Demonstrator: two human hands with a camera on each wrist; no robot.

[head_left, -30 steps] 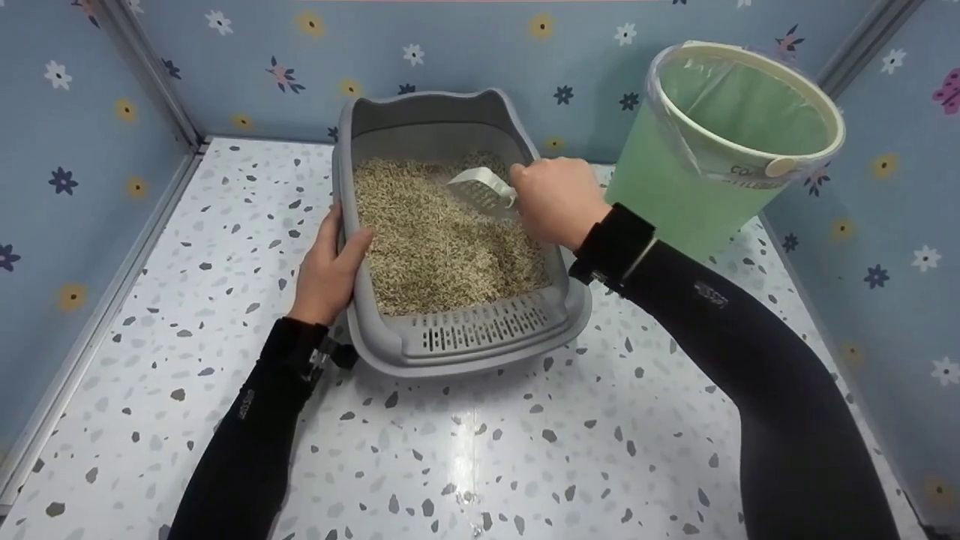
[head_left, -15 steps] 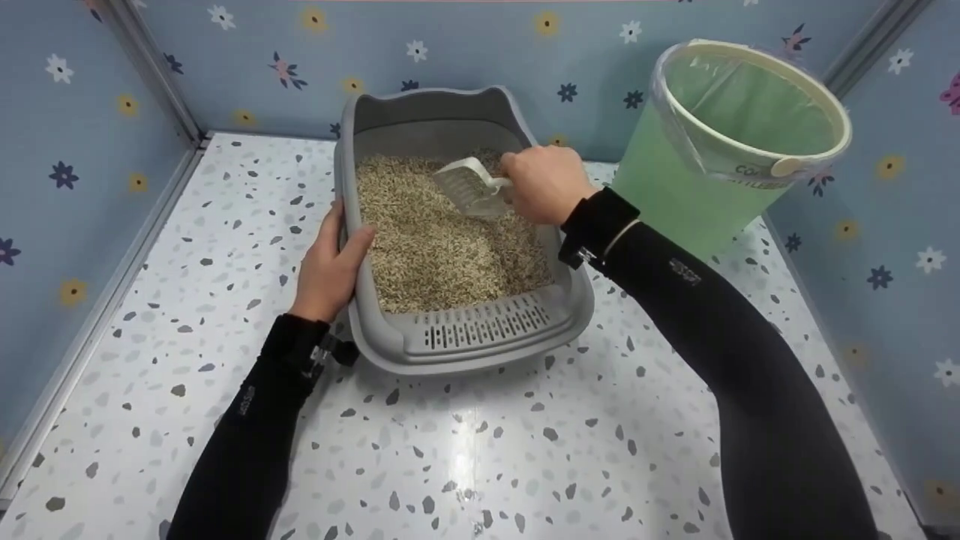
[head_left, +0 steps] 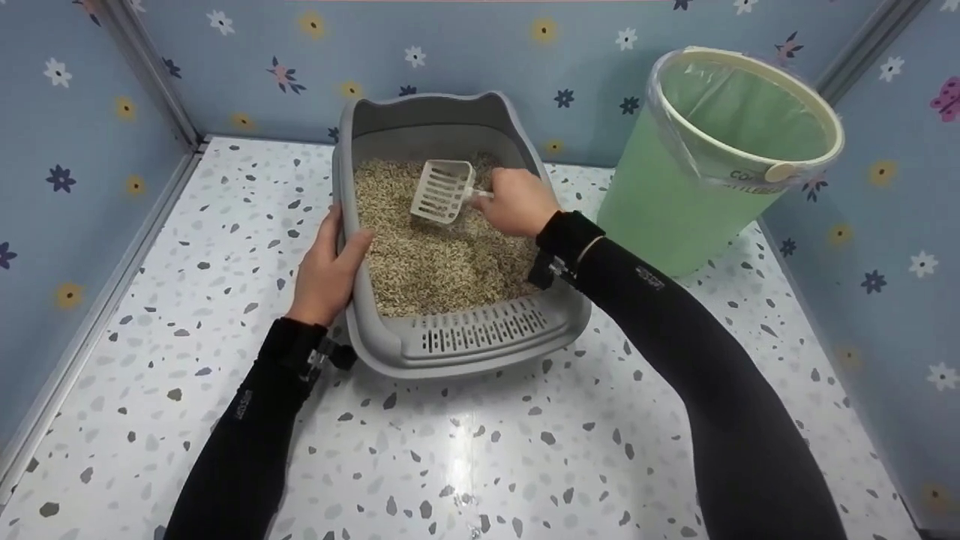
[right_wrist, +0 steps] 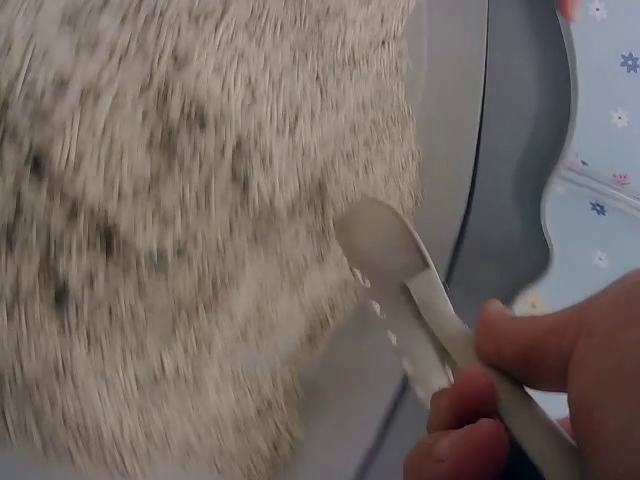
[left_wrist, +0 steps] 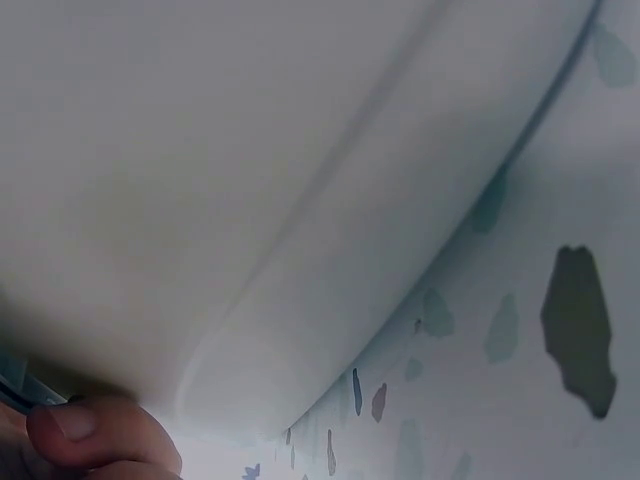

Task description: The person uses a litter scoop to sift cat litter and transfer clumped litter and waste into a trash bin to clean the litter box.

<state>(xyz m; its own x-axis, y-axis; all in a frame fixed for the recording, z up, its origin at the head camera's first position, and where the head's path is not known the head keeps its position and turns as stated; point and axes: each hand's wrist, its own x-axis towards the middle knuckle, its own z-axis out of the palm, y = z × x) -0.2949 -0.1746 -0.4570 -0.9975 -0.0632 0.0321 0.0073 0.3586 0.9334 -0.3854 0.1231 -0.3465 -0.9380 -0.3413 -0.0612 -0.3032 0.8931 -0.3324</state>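
A grey litter box [head_left: 480,352] holds tan pellet litter [head_left: 427,277]. At its left side my left hand [head_left: 328,270] grips the rim, thumb over the top edge and fingers along the outer wall. The left wrist view shows fingertips [left_wrist: 100,435] beside the blurred pale wall. Over the back half of the litter, my right hand [head_left: 521,201] holds a white slotted litter scoop [head_left: 442,192] by its handle. Its slotted face shows in the head view. From the right wrist, the scoop [right_wrist: 385,240] appears edge-on, with thumb and fingers around the handle. Whether it touches the litter, I cannot tell.
A green trash bin [head_left: 675,195] with a clear plastic liner stands close at the right of the litter box. Flowered blue panels [head_left: 247,60] rise at the back and both sides. The speckled white floor [head_left: 450,465] extends in front.
My right hand has moved left with the scoop, and the scoop has turned so its slotted face shows. My left hand stays in place on the rim.
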